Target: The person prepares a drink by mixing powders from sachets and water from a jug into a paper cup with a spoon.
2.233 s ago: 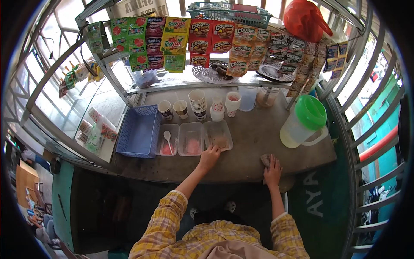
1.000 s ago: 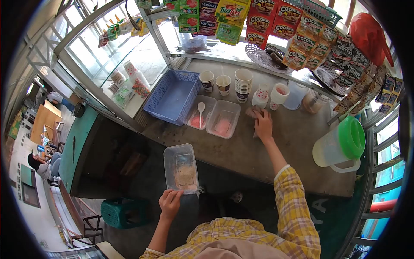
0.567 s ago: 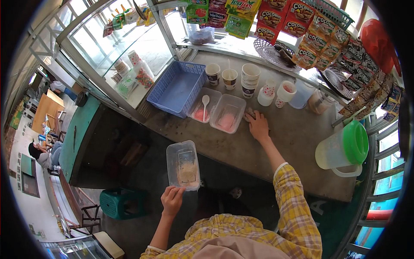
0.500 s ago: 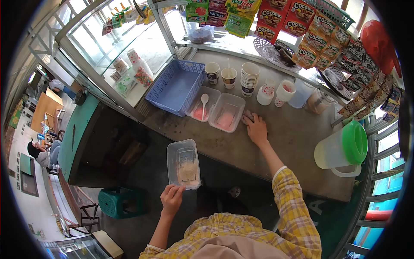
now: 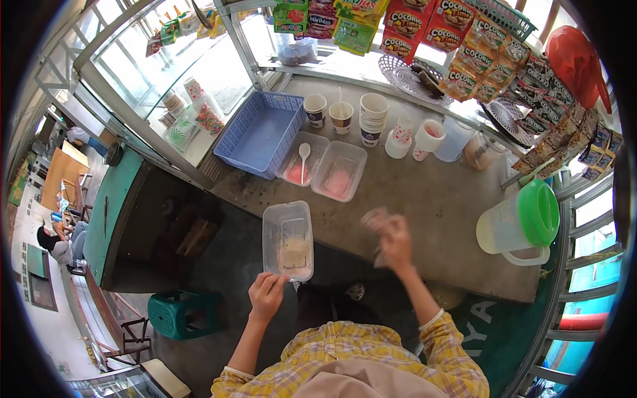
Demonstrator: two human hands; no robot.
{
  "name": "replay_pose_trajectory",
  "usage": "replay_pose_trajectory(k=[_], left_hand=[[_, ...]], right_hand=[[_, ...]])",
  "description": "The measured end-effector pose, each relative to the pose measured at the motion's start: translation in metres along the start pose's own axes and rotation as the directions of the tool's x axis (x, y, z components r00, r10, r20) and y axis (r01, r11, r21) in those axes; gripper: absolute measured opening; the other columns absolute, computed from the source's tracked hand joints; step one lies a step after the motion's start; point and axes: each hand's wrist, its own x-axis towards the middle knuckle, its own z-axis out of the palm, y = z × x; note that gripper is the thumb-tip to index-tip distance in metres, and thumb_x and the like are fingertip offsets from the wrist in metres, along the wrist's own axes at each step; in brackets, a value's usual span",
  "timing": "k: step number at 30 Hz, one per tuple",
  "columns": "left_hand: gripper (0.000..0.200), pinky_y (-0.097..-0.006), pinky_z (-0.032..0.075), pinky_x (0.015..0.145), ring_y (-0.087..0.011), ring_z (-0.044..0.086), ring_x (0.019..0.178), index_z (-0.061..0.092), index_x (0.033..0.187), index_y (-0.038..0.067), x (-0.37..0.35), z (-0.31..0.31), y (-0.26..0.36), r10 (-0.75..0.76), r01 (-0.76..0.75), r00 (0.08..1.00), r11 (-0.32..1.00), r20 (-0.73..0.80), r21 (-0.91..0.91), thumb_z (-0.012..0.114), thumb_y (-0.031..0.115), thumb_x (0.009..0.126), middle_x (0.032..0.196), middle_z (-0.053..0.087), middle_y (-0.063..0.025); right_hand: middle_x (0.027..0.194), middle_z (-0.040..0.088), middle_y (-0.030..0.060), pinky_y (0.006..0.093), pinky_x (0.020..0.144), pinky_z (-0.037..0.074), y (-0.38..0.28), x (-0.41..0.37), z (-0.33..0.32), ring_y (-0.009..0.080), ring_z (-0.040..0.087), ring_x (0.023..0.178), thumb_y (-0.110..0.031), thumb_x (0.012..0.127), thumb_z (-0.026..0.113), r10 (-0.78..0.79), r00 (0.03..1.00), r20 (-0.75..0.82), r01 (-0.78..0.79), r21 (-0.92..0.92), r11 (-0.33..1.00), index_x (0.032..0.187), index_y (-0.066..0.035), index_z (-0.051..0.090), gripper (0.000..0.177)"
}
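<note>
My left hand pinches the near rim of a clear plastic container, held out in front of the counter. A beige, grainy powder lies in its near end. Over the counter's front edge is my right hand, closed on a crumpled cloth that is blurred by motion. On the counter, a clear tub with pink contents stands beside a second tub holding pink contents and a white spoon.
A blue plastic basket stands left of the tubs. Behind them are paper cups and a white cup dispenser. A green-lidded pitcher is at right, sachets hang above, and a green stool stands low at left.
My right hand has lifted off the counter and moved back toward me with the cloth. The container in my left hand has shifted slightly up and right.
</note>
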Motion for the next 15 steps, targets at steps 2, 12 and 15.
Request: replay_pose_trajectory(k=[2,12,15], left_hand=[[0.026,-0.0335,0.050,0.061,-0.0240,0.059,0.075,0.071,0.089,0.004,0.002,0.003,-0.002,0.016,-0.016,1.000,1.000,0.012,-0.011,0.072,-0.007,0.065,0.080,0.059,-0.0041],[0.028,-0.0317,0.051,0.059,-0.0226,0.061,0.076,0.071,0.090,0.005,0.045,0.031,0.013,0.130,-0.129,0.992,0.989,0.004,-0.075,0.071,-0.004,0.065,0.082,0.059,-0.0028],[0.028,-0.0314,0.052,0.059,-0.0227,0.061,0.075,0.071,0.090,0.005,0.058,0.035,0.019,0.165,-0.168,0.986,0.979,-0.033,-0.114,0.071,-0.005,0.064,0.082,0.059,-0.0029]], right_hand=[[0.113,0.054,0.0153,0.0438,0.082,0.049,0.030,0.028,-0.028,0.0361,0.059,0.098,-0.003,0.078,0.059,0.115,0.967,-0.228,-0.136,-0.078,0.988,0.115,-0.016,0.067,0.040],[0.113,0.061,0.0093,0.0419,0.082,0.052,-0.049,-0.023,0.076,0.0313,0.062,0.096,-0.008,0.074,0.060,-0.074,0.986,0.149,0.077,-0.013,0.997,0.106,-0.013,0.068,0.033],[0.109,0.060,0.0114,0.0411,0.082,0.052,-0.061,-0.041,0.071,0.0326,0.062,0.096,-0.009,0.075,0.061,-0.085,0.970,0.225,0.022,0.272,0.962,0.102,-0.010,0.068,0.028]])
